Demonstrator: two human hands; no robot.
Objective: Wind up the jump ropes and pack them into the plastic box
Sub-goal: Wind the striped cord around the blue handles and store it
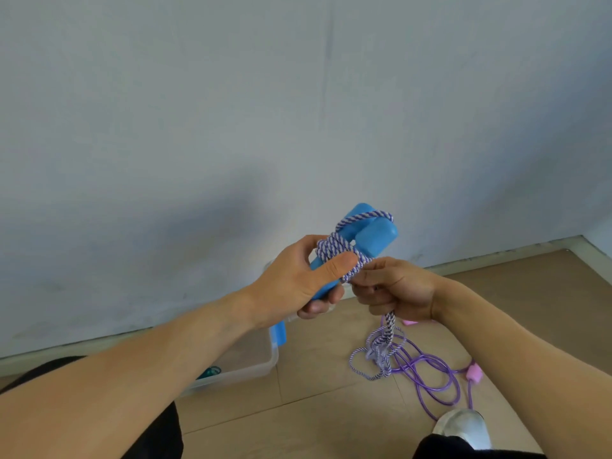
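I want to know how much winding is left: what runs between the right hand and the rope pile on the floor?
In the head view, a taut stretch of striped rope hangs from the right hand down to the loose pile; nothing else lies between.

Pale grey-blue wall (298, 94) filling the upper part of the view, scuffed darker near its base. Light skirting board (496, 258) along its foot. Tan tiled floor (314, 409) with thin grout lines. 1 white shoe (462, 425) at lower right. Black trouser knees (155, 435) at the bottom edge.
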